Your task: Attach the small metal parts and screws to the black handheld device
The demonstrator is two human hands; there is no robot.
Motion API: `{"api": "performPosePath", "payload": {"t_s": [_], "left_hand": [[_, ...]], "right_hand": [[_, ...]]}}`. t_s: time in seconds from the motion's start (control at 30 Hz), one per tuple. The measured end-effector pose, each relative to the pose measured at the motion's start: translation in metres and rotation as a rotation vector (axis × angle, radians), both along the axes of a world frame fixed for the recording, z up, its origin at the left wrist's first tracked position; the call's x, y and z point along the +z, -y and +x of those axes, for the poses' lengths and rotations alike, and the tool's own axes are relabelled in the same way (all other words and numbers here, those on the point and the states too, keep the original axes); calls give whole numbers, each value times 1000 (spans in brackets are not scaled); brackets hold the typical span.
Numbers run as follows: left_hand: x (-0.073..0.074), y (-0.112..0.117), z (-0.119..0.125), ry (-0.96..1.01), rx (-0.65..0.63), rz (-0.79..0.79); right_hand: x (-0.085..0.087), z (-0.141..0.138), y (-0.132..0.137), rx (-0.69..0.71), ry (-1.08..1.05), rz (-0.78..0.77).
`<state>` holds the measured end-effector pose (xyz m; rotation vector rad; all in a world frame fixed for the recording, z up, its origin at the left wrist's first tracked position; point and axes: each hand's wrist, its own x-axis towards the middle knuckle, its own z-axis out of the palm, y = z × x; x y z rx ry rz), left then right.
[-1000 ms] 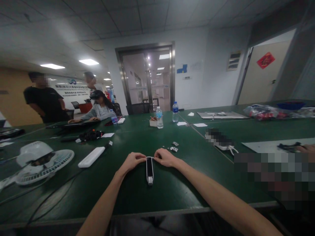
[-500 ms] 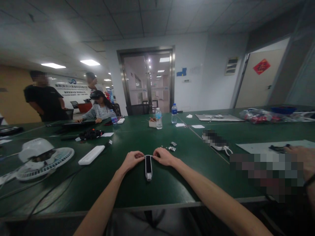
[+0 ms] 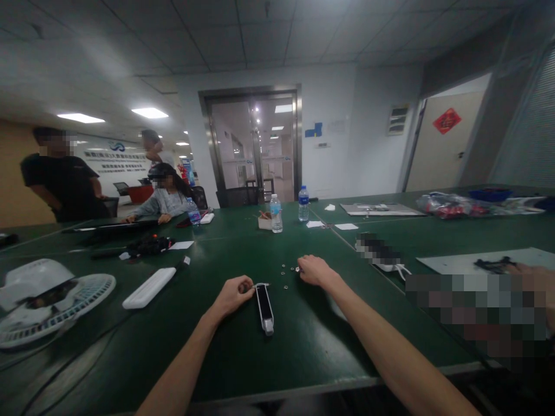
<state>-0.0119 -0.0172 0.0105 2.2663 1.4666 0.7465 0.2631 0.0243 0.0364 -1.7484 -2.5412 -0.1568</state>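
A slim black device (image 3: 264, 309) with a white casing and a silver tip at its near end lies lengthwise on a green workbench (image 3: 303, 352), a thin metal strip or pin crossing its far end. The left hand (image 3: 232, 296) is just beside that far end, fingertips pinched together on a small dark piece (image 3: 245, 286) too small to identify. The right hand (image 3: 315, 270) rests well to the device's right, fingers curled downward, right beside a scatter of small metal washers (image 3: 284, 270); whether it holds one cannot be told. Further off lie a white bar-shaped power strip (image 3: 150, 287) and a white desk fan (image 3: 56, 303). At the far right, a co-worker's hand (image 3: 526, 269) rests on a grey mat (image 3: 459, 263).
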Motion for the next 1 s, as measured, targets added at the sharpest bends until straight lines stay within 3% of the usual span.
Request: {"api": "performPosePath", "payload": {"t_s": [0.17, 0.3, 0.43, 0.53, 0.63, 0.73, 0.87, 1.0], "left_hand": [[3, 1, 2, -5, -7, 11], [1, 2, 1, -4, -14, 35], [0, 1, -2, 81, 72, 78], [3, 2, -2, 287, 158, 112], [9, 6, 0, 495, 128, 10], [13, 10, 2, 546, 48, -155], [12, 9, 0, 547, 38, -192], [8, 2, -6, 397, 188, -55]], "right_hand": [[1, -5, 1, -34, 14, -36], [4, -11, 4, 30, -78, 117], [2, -29, 14, 237, -196, 287], [-2, -50, 25, 443, -237, 370], [-7, -71, 35, 629, -243, 431], [-11, -84, 38, 721, -270, 473], [-12, -85, 35, 695, -317, 468], [-9, -73, 28, 527, -314, 382]]}}
